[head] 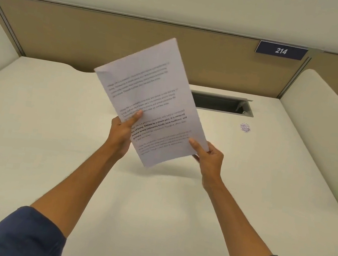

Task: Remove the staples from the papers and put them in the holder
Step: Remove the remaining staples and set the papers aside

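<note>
Holding the papers (152, 101) tilted above the worktop (52, 131), left hand (121, 133) and right hand (209, 158) pinch the lower edge, fingers curled. Beyond the right fingers lies a small staple pile (245, 127), suggesting work underway; no holder is identifiable.

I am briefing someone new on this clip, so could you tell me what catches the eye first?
The printed papers stand out, held tilted above the desk, with the left hand on their left edge and the right hand at the lower right corner. Behind them, a small heap of staples lies by the desk's slot.
</note>
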Demonstrator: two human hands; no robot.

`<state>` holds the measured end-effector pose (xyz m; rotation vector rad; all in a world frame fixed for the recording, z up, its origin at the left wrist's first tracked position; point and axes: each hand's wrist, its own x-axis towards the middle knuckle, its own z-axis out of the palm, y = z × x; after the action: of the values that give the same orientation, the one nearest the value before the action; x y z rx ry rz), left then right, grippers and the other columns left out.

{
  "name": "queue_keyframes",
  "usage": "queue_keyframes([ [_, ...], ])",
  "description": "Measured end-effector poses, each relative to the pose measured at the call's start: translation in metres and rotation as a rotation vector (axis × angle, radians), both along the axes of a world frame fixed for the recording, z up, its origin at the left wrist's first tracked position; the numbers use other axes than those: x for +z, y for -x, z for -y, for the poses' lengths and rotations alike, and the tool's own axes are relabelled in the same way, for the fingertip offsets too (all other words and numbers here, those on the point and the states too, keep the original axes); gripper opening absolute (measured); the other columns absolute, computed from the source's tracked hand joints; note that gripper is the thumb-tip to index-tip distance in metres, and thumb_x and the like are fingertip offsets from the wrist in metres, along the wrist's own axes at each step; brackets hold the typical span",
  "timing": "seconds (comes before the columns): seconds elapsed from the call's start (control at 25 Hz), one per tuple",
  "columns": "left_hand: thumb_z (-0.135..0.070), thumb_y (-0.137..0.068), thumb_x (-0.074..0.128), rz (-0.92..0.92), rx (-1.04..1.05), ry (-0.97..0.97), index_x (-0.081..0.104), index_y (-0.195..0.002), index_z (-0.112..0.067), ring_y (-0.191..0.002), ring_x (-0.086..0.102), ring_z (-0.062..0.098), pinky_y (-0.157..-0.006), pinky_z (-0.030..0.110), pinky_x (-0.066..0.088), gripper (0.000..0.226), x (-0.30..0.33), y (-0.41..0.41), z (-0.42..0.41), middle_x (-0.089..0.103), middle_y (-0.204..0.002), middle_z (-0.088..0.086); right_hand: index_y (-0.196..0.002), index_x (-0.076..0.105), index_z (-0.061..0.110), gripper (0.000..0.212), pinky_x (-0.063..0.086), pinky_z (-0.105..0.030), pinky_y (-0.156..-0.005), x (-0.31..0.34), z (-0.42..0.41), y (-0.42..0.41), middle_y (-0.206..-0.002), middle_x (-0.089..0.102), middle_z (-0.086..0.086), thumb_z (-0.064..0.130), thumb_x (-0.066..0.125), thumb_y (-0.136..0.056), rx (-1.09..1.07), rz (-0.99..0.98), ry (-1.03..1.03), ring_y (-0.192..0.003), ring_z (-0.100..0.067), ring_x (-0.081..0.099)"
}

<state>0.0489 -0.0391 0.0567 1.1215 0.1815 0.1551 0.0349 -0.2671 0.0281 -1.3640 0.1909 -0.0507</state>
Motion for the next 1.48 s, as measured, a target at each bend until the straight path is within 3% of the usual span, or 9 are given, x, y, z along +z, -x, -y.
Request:
queue_keyframes([
  [0.16,-0.013,-0.092,0.062,-0.031,-0.011,0.246,0.06,-0.126,-0.015,-0.116,0.062,0.032,-0.095,0.053,0.05,0.034,-0.007,-0.003,0.005,0.065,-0.128,0.011,-0.106,0.066,0.013,0.024,0.055,-0.031,-0.084,-0.01,-0.023,0.006,-0.104,0.071,-0.005,0.014,0.072,-0.083,0.076,-0.181,-0.283,-0.089,-0.019,0.068],
  [0.36,-0.008,-0.092,0.061,-0.088,-0.045,0.306,0.056,-0.131,-0.01,-0.114,0.064,0.029,-0.092,0.047,0.054,0.04,-0.013,0.0,0.016,0.065,-0.127,0.012,-0.098,0.067,0.016,0.018,0.057,-0.032,-0.077,-0.005,-0.036,0.0,-0.097,0.073,0.002,0.005,0.068,-0.085,0.044,-0.123,-0.262,-0.084,-0.011,0.07],
  [0.48,-0.003,-0.091,0.059,-0.075,0.002,0.311,0.056,-0.132,-0.007,-0.113,0.065,0.026,-0.092,0.041,0.055,0.041,-0.009,-0.009,-0.008,0.065,-0.126,0.012,-0.1,0.068,0.013,0.018,0.057,-0.034,-0.081,-0.005,-0.016,-0.01,-0.101,0.073,-0.004,0.004,0.069,-0.084,0.017,-0.069,-0.088,-0.085,-0.015,0.071],
  [0.56,-0.002,-0.091,0.056,-0.079,0.039,0.209,0.057,-0.13,-0.005,-0.103,0.067,0.023,-0.087,0.036,0.057,0.039,0.0,-0.019,-0.033,0.068,-0.119,0.01,-0.103,0.068,0.01,0.019,0.058,-0.03,-0.077,-0.006,0.003,-0.017,-0.102,0.072,-0.006,0.007,0.07,-0.085,0.006,-0.04,0.027,-0.083,-0.013,0.072],
  [0.68,0.003,-0.089,0.055,-0.14,-0.015,-0.15,0.065,-0.117,-0.007,-0.09,0.065,0.022,-0.076,0.031,0.055,0.031,0.012,-0.029,-0.061,0.072,-0.102,0.005,-0.105,0.068,0.009,0.019,0.058,-0.023,-0.072,-0.001,0.023,-0.025,-0.1,0.073,-0.004,0.01,0.07,-0.086,0.013,0.003,0.145,-0.081,-0.009,0.072],
  [0.84,0.004,-0.085,0.063,-0.233,-0.178,-0.444,0.067,-0.111,-0.006,-0.085,0.07,0.02,-0.066,0.026,0.058,0.029,0.002,-0.029,-0.059,0.073,-0.102,0.003,-0.109,0.067,0.011,0.022,0.058,-0.023,-0.071,0.002,0.026,-0.029,-0.097,0.072,0.005,0.014,0.069,-0.087,0.09,0.05,0.246,-0.083,-0.008,0.071],
  [1.04,-0.007,-0.089,0.066,-0.174,-0.026,-0.395,0.069,-0.106,-0.007,-0.091,0.07,0.022,-0.085,0.036,0.057,0.017,-0.03,-0.019,-0.04,0.073,-0.106,0.007,-0.102,0.068,0.011,0.014,0.057,-0.021,-0.069,-0.01,0.02,-0.024,-0.094,0.072,0.003,0.014,0.069,-0.087,0.041,0.059,0.251,-0.077,-0.006,0.071],
  [1.16,-0.008,-0.088,0.067,-0.152,0.026,-0.386,0.07,-0.102,-0.012,-0.092,0.068,0.022,-0.085,0.036,0.056,0.014,-0.045,-0.009,-0.037,0.072,-0.1,-0.002,-0.105,0.069,0.008,0.02,0.054,-0.016,-0.066,-0.021,0.02,-0.02,-0.094,0.072,0.006,0.012,0.07,-0.086,0.013,0.047,0.229,-0.077,-0.003,0.07],
  [1.48,-0.017,-0.09,0.068,-0.19,0.002,-0.424,0.063,-0.121,-0.015,-0.1,0.066,0.019,-0.087,0.036,0.054,0.031,-0.068,0.001,-0.028,0.069,-0.107,-0.008,-0.106,0.068,0.012,0.021,0.052,-0.012,-0.064,-0.036,0.019,-0.014,-0.097,0.071,0.003,0.013,0.07,-0.086,0.024,-0.04,0.203,-0.075,0.003,0.068],
])
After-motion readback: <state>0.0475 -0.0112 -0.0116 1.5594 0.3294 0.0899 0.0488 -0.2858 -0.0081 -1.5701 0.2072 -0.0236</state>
